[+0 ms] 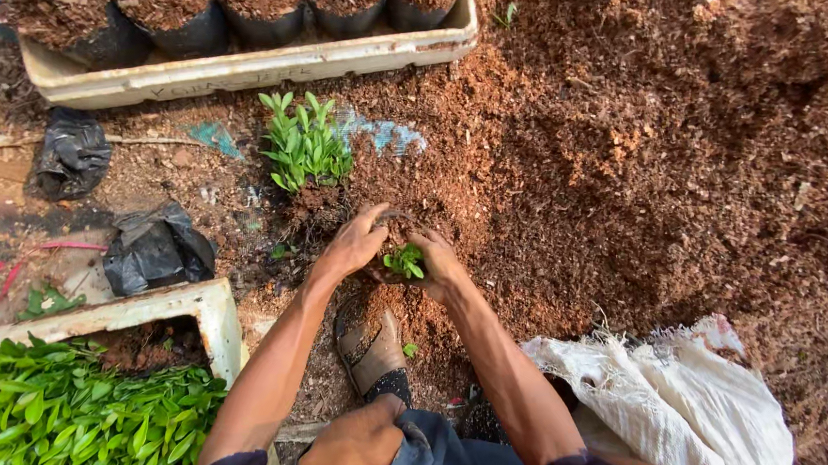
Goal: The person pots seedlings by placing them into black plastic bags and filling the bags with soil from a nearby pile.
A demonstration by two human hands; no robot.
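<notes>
Both hands meet over a small soil-filled black planting bag (397, 236) on the ground, with a small green seedling with a few glossy leaves (404, 260) standing between them. Left hand (354, 241) curls its fingers over the far-left side of the bag, closed around the rim and soil; right hand (438, 260) cups the near-right side, fingers pressed in beside the seedling. Bag itself is mostly hidden by fingers and soil, so it is probably a bag rather than a bare clump. It sits at the edge of a broad heap of loose reddish-brown potting soil (641, 149). Just beyond the hands stands a bunch of taller green seedlings (304, 148). A soil-caked sandal on the person's foot (370, 342) is just below the hands. Far edge: a long white foam tray (247, 67) holding filled black bags. Lower left: a second white foam box (208, 310) packed with leafy green seedlings. Two crumpled empty black plastic bags (155, 249) lie left of the hands. A white woven sack (678, 398) lies at lower right.
</notes>
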